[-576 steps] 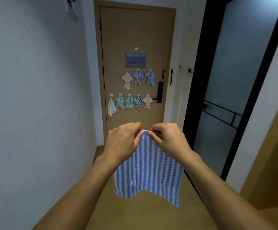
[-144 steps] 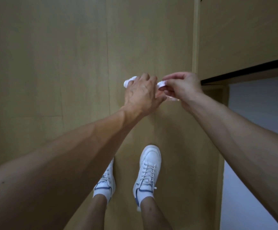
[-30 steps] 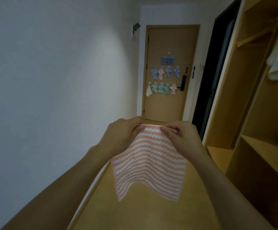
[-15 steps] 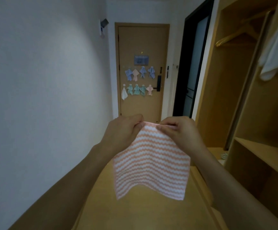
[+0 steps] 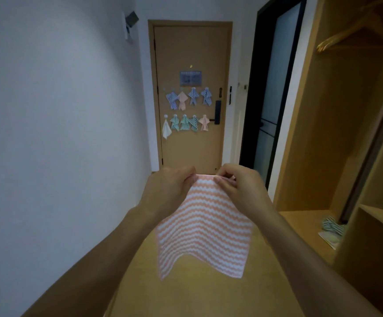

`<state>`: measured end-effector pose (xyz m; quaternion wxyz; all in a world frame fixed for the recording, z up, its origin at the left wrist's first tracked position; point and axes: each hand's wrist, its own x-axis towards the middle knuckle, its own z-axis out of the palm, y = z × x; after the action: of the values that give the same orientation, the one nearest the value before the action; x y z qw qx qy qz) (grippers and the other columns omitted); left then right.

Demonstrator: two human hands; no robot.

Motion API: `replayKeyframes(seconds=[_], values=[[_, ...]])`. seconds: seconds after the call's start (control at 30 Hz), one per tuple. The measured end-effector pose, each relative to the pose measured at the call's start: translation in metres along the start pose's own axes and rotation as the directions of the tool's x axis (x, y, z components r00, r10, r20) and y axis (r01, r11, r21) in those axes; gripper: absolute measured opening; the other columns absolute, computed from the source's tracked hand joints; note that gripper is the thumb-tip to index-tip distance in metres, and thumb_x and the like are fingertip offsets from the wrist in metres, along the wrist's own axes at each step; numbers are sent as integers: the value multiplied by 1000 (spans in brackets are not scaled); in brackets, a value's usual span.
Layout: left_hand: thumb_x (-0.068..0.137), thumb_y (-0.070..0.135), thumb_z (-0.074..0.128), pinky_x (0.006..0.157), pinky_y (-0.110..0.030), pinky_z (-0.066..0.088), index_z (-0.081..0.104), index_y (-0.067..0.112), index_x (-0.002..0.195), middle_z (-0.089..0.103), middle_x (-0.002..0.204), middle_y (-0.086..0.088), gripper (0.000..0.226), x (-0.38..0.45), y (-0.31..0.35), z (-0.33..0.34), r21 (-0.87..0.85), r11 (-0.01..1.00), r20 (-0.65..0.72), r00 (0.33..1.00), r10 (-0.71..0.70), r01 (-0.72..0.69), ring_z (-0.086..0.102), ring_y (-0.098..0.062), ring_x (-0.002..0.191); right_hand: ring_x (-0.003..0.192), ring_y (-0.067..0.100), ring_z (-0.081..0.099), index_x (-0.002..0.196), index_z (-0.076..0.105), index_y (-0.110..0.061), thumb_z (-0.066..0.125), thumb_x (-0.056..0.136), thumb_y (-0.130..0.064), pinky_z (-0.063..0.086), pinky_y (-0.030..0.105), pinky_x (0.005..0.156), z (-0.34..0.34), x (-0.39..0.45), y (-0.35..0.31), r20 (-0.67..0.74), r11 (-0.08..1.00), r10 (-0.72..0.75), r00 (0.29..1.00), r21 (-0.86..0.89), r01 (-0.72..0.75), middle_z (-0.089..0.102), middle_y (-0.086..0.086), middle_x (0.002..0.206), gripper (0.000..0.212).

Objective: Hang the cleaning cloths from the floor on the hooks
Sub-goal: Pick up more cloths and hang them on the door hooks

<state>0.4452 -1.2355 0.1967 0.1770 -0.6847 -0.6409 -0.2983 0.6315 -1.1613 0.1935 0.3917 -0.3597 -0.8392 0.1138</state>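
Door (image 5: 190, 92) is brought nearer than half a second ago. Pink cloth (image 5: 203, 227) is pinched at its top edge by left hand (image 5: 166, 191) and right hand (image 5: 239, 189), hung above floor (image 5: 209, 294).

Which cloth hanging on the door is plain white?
The plain white cloth at the far left of the lower row on the wooden door; all eight others are striped or coloured.

On the tan wooden door (image 5: 190, 53): nine small hung cloths, four upper, five lower; one pink-and-white zigzag-striped cloth (image 5: 203, 227) before it, in two bare hands
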Motion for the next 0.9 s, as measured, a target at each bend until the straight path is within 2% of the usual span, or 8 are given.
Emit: replayKeyframes(seconds=[0.13,0.27,0.4,0.43,0.5,0.57,0.77,0.9], values=[[101,38,43,63,-33,53,62,23,95,67,78,4,25,51,-41,38,41,999,17,1000,-3,2,58,-16,67,73,-1,58,89,69,-36,64,88,-40,56,33,69,36,55,32,44,997,-37,998,65,34,63,-17,75,6],[101,37,44,62,-31,53,63,23,96,67,78,4,25,117,-75,76,46,999,53,999,9,-11,59,-14,65,75,-3,60,94,75,-32,64,90,-37,56,28,71,61,126,71,100,993,-73,992,102,62,69,-17,79,13],[101,38,44,49,-23,31,60,23,90,58,68,7,24,178,-109,110,88,996,7,1000,-8,8,47,-13,59,70,0,57,87,73,-28,63,92,-33,48,24,63,80,205,108,93,993,-120,988,34,117,66,-15,75,13],[100,38,44,50,-25,32,60,23,90,59,69,5,24,195,-120,119,97,995,1,1000,-17,17,47,-14,59,69,0,56,85,72,-27,62,92,-32,44,21,60,88,228,117,87,991,-133,987,20,132,64,-15,73,13],[100,39,43,57,-31,46,61,23,94,64,74,2,25,215,-135,131,78,997,28,999,-28,26,54,-17,64,65,-3,52,83,69,-26,62,92,-30,33,12,57,99,254,126,72,989,-148,986,4,148,60,-16,71,13],[100,39,43,63,-33,52,61,23,95,64,75,3,24,235,-157,147,59,997,54,997,-46,43,58,-17,67,64,-6,49,81,67,-27,62,92,-28,29,10,56,118,283,138,79,987,-162,984,4,162,56,-17,70,12],[100,43,44,66,-34,53,61,25,93,64,76,7,26,294,-238,202,31,996,37,995,-91,90,57,-12,68,65,-5,50,79,62,-31,62,92,-32,32,11,58,189,373,175,106,985,-166,980,-28,170,55,-19,69,13],[99,46,46,64,-28,47,65,26,94,65,81,10,28,341,-304,242,31,997,43,997,-66,65,56,-11,73,66,3,53,77,63,-29,60,91,-34,42,23,58,244,436,196,93,984,-153,984,-82,160,59,-15,70,15]])
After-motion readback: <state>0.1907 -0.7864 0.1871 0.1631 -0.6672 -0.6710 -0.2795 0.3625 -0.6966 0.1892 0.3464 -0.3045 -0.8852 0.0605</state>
